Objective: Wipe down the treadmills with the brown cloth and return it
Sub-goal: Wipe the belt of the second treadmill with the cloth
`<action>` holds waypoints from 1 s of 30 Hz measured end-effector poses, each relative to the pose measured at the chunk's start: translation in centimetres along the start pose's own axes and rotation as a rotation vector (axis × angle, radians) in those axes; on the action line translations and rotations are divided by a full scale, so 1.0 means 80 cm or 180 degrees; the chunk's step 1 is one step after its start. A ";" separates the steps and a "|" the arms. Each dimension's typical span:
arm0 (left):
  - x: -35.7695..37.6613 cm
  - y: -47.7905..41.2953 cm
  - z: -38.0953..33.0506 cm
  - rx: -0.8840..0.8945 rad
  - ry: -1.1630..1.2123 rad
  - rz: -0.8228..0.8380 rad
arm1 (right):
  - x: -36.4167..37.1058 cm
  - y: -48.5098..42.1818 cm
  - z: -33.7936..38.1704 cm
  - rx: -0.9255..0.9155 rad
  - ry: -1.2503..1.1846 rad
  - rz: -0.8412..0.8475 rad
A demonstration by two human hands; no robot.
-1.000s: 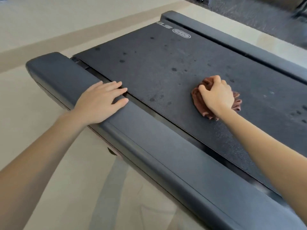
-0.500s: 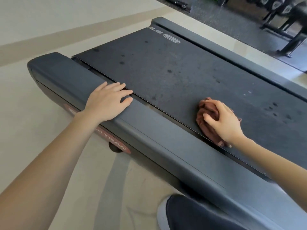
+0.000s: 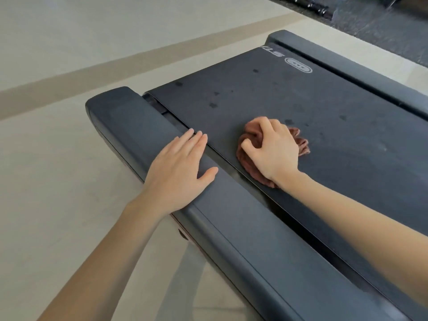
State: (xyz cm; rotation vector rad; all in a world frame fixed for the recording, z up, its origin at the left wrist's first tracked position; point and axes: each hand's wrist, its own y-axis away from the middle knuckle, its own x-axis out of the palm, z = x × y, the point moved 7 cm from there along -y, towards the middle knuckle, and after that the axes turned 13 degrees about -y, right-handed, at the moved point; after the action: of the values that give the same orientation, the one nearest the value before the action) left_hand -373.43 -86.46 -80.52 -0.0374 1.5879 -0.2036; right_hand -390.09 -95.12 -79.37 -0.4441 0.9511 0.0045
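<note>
Here, brown cloth (image 3: 252,156) bunched under curled right-hand fingers (image 3: 261,133), left hand (image 3: 178,174) flat, fingers straight

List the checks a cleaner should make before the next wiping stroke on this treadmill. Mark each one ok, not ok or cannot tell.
1. Cloth held firmly: ok. The right hand curls its fingers round the bunched brown cloth.
2. Cloth on the surface: ok. It lies on the belt.
3. Free hand off the belt: ok. The left hand rests flat on the near side rail.
4. Belt free of marks: not ok. Dark spots lie beyond the cloth, toward the belt's end.
5. Belt stopped: cannot tell from one picture.
6. Cloth clean enough: cannot tell, its underside is hidden.
</note>
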 end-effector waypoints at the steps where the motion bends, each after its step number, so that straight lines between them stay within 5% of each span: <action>1: 0.000 -0.001 0.000 -0.0044 -0.0055 0.0038 | 0.016 -0.021 0.012 -0.0076 0.0001 0.0041; 8: 0.000 0.000 -0.005 -0.0023 -0.0323 0.0388 | 0.049 -0.062 0.038 -0.0522 -0.0129 0.0319; 14: -0.003 0.001 -0.007 -0.0091 -0.0289 0.0606 | -0.025 0.029 0.014 -0.0874 -0.0339 0.1191; 22: -0.007 0.002 -0.005 0.0151 -0.0153 0.0908 | -0.133 0.136 -0.068 -0.0748 -0.0446 0.1612; 27: -0.001 -0.031 -0.018 0.0261 -0.0126 0.0773 | -0.114 0.133 -0.041 -0.0903 -0.0625 0.0995; 30: 0.011 -0.049 -0.025 0.0383 -0.0186 0.0710 | -0.066 0.099 -0.009 -0.1091 -0.0672 0.1180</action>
State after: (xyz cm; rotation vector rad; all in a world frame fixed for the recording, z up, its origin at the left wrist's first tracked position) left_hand -375.83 -90.26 -80.76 0.2245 1.5061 -0.1223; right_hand -395.30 -87.21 -78.48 -0.5640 0.8134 0.5475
